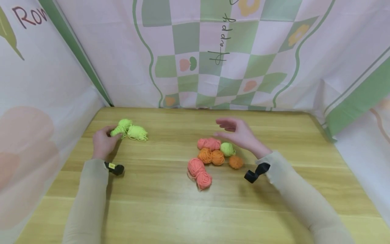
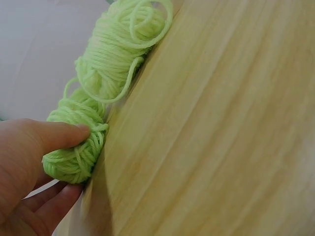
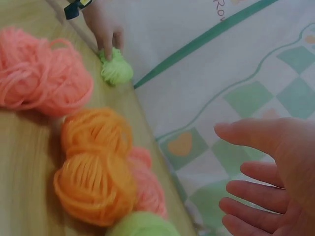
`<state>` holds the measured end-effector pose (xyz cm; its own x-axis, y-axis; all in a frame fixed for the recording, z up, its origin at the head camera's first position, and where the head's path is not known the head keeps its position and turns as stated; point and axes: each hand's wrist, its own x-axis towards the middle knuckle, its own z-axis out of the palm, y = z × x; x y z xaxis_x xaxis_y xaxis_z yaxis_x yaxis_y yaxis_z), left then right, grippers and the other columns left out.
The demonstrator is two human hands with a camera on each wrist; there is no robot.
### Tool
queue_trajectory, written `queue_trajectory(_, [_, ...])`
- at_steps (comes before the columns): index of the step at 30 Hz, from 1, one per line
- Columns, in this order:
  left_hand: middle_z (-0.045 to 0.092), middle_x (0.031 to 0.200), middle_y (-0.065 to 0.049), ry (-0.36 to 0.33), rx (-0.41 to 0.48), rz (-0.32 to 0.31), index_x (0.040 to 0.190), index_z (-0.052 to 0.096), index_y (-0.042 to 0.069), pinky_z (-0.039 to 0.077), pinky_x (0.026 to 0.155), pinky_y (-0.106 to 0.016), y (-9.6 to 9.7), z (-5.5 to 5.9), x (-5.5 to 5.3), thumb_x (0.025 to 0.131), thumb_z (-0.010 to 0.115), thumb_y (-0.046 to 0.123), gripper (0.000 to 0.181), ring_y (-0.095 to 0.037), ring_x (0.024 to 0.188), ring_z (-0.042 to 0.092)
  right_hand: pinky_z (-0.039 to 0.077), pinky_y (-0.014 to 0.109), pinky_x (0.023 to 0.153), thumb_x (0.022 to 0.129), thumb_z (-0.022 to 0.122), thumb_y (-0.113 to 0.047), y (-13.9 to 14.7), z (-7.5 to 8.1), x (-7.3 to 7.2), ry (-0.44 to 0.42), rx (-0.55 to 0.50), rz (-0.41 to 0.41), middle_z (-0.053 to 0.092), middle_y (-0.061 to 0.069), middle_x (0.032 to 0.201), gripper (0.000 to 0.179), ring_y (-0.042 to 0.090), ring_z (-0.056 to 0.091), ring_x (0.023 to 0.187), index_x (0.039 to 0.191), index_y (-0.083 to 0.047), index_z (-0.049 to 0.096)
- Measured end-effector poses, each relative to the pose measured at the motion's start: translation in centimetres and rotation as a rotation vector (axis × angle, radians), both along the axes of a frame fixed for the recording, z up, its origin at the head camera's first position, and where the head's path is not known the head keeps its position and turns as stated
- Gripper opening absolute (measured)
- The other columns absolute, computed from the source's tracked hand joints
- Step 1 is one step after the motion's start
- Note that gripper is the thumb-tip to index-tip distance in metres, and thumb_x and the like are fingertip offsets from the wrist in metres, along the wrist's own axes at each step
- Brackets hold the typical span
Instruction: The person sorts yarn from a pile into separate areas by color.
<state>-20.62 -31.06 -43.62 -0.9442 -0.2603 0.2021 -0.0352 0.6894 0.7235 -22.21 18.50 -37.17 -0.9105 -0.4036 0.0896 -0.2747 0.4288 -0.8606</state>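
Observation:
At the table's far left, my left hand [image 1: 104, 142] holds a lime-green bundle of yarn [image 2: 78, 142] between thumb and fingers, low at the tabletop. A second lime-green yarn bundle [image 1: 137, 133] lies right beside it, with loose strands at its edge. My right hand [image 1: 236, 133] hovers open, fingers spread from the thumb and nothing between them. It is just behind a yarn group: a coral bundle [image 1: 209, 143], a small green ball [image 1: 227, 149], a double orange bundle [image 1: 211, 156] and a single orange ball [image 1: 236, 162]. Nearer me lies another coral bundle [image 1: 199, 173], pinched at its middle.
The yarn lies on a wood-grain table [image 1: 146, 210]. A printed curtain [image 1: 213, 67] hangs along the table's back edge, with more white cloth at both sides. Black cameras are strapped to both wrists.

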Motion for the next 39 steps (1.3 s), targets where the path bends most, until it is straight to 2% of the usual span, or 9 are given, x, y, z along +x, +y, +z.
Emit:
queue_trajectory(13, [0.067, 0.118, -0.028, 0.013, -0.002, -0.004, 0.129, 0.064, -0.007, 0.046, 0.083, -0.037, -0.2, -0.1, -0.1, 0.092, 0.074, 0.007, 0.041, -0.035, 0.098, 0.061, 0.045, 0.050, 0.105, 0.087, 0.084, -0.029, 3.5, -2.6, 1.2, -0.060, 0.101, 0.019, 0.058, 0.020, 0.139, 0.069, 0.038, 0.058, 0.123, 0.141, 0.003, 0.055])
queue_trajectory(20, [0.067, 0.118, -0.028, 0.007, -0.008, -0.006, 0.130, 0.064, -0.007, 0.046, 0.083, -0.038, -0.2, -0.2, -0.1, 0.092, 0.075, 0.008, 0.042, -0.035, 0.098, 0.061, 0.049, 0.049, 0.101, 0.083, 0.086, -0.030, 4.3, -4.1, 1.8, -0.117, 0.107, 0.028, 0.061, 0.019, 0.135, 0.072, 0.034, 0.062, 0.117, 0.139, 0.003, 0.056])
queue_trajectory(28, [0.067, 0.113, -0.029, 0.016, -0.009, -0.007, 0.128, 0.064, -0.009, 0.046, 0.081, -0.036, -0.1, 0.0, 0.1, 0.091, 0.075, 0.008, 0.042, -0.034, 0.095, 0.060, 0.055, 0.043, 0.092, 0.083, 0.087, -0.033, 4.5, -5.0, 2.3, -0.088, 0.134, 0.022, 0.069, 0.014, 0.121, 0.066, 0.027, 0.067, 0.104, 0.135, 0.000, 0.062])
queue_trajectory(39, [0.067, 0.116, -0.028, -0.002, 0.007, 0.002, 0.129, 0.064, -0.007, 0.046, 0.083, -0.037, -0.2, -0.1, -0.1, 0.092, 0.075, 0.010, 0.043, -0.033, 0.097, 0.059, 0.056, 0.038, 0.087, 0.082, 0.087, -0.033, 4.3, -5.5, 2.2, -0.075, 0.144, 0.015, 0.071, 0.009, 0.109, 0.055, 0.024, 0.067, 0.096, 0.125, -0.003, 0.069])
